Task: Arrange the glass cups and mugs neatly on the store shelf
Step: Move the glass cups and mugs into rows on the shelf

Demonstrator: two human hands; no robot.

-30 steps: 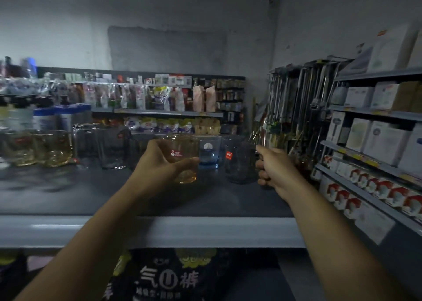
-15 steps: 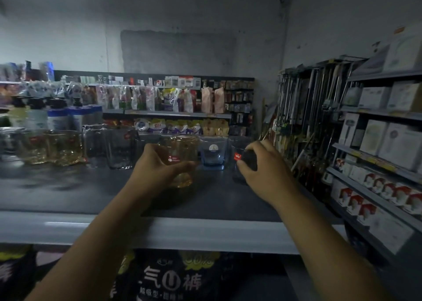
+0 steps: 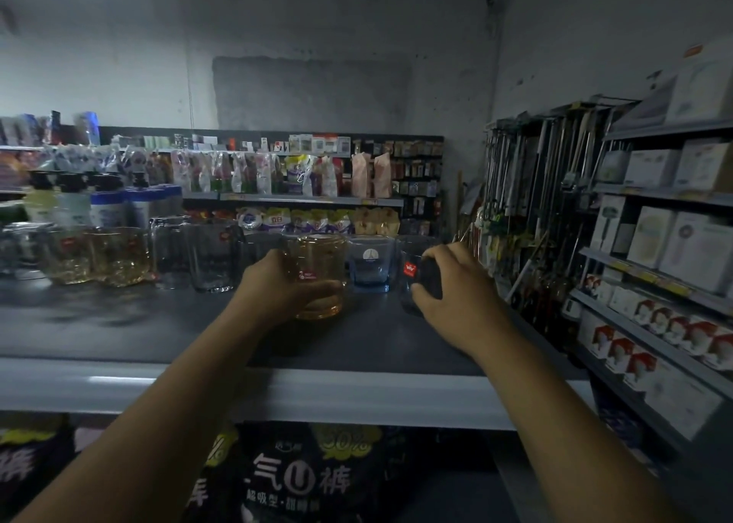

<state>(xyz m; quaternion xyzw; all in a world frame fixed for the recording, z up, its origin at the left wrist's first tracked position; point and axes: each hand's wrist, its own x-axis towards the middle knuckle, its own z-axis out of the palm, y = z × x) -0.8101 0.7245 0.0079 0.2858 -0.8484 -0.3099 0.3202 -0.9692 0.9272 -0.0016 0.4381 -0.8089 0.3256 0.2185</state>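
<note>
Shelf (image 3: 119, 324) is dim. My left grip (image 3: 269, 284) clamps the mug (image 3: 317, 253). My right grip (image 3: 456, 288) just swung onto the dark cup (image 3: 407, 270) and clamped, so lining-up's next.

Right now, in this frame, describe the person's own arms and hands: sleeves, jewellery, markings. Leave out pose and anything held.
Both arms are bare: the left forearm and right forearm show no sleeves down to the bottom edge of the frame. The left hand and right hand wear no gloves, and no watch, ring, bracelet or marking shows in the dim light.
</note>
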